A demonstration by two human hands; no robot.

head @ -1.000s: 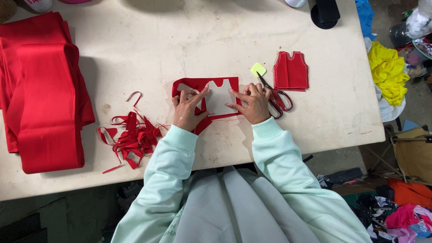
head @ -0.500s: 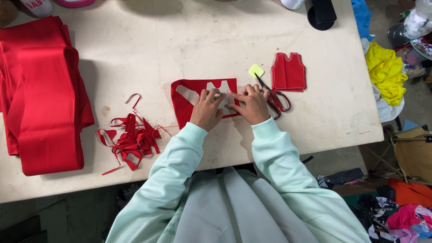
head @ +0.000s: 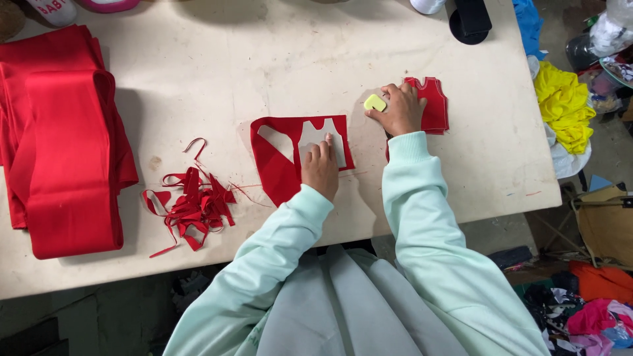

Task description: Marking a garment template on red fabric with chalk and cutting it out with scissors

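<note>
At the far left of the table (head: pixel 198 72) we see a thick fold of red cloth (head: pixel 62 138), lying well apart from our hands. Next comes a heap of red scraps (head: pixel 191 207), near our left sleeve but not touching it. Our left hand (head: pixel 320 168) lies flat, fingers together, pressing a pale vest-shaped pattern (head: pixel 321 135) onto a red piece (head: pixel 280 158) with a notch cut from its upper left; the hand grips nothing, it only bears down. The pattern sits on the right part of that piece, touching it all over. Just right of it, our right hand (head: pixel 399 111) is curled narrow, fingertips on a small yellow chalk (head: pixel 374 103) that rests on the table beside the red piece; we cannot tell whether the chalk is pinched or only touched. Under and just beyond that hand lies a stack of cut red vests (head: pixel 435 105). Farther right, off the table's edge, hangs yellow cloth (head: pixel 564 105).
</note>
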